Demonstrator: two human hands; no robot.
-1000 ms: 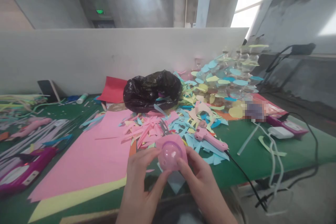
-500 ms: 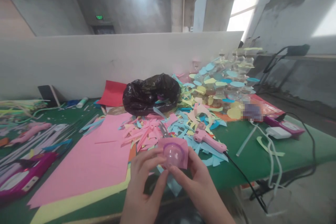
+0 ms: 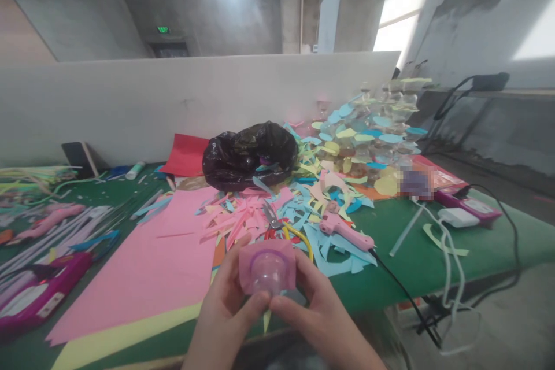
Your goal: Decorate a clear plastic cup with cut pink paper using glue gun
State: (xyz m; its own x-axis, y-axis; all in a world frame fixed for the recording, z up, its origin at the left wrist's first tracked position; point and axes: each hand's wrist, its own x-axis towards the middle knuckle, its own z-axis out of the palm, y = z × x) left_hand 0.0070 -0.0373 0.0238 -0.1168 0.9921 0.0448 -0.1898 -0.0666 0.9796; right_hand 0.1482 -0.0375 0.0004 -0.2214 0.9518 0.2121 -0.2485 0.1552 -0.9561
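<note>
Near the table's front edge, my left hand (image 3: 228, 300) and my right hand (image 3: 318, 303) hold a clear plastic dome (image 3: 267, 272) between them. A pink paper square (image 3: 247, 254) surrounds the dome, with a purple ring showing around its rim. Both thumbs press at the dome's lower end, and the other fingers are partly hidden behind the paper. Just beyond lie scissors (image 3: 272, 215) with yellow handles, among pink scraps (image 3: 243, 214) and blue scraps (image 3: 323, 243). Large pink sheets (image 3: 151, 266) lie left of my hands.
A black plastic bag (image 3: 249, 153) stands behind the scraps. To the right is a pink glue gun (image 3: 349, 235) with a black cord. Bottle pieces with paper discs (image 3: 381, 139) pile up at the back right. A magenta device (image 3: 47, 289) sits at the left.
The dome and pink paper have moved left and slightly down, toward me. My left hand has shifted its fingers to the paper's side. The scissors' yellow handles now show.
</note>
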